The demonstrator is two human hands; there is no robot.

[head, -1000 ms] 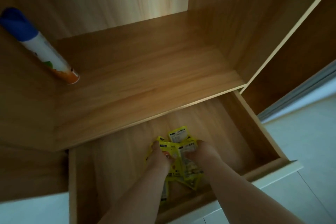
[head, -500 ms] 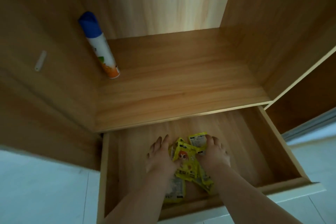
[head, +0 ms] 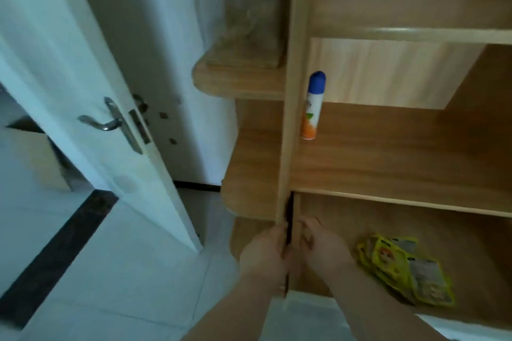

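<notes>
Together, hands point(head: 266, 255) point(head: 324, 249) at drawer side point(head: 297, 207)

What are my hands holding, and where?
The left hand grips the upright panel by its front edge; the right hand, the left drawer wall. Packets untouched.

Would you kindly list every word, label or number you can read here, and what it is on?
Nothing here reads clearly.
spray can: label print, too blurred to read.
yellow packets: print and white label panels, too small and blurred to read.
</notes>
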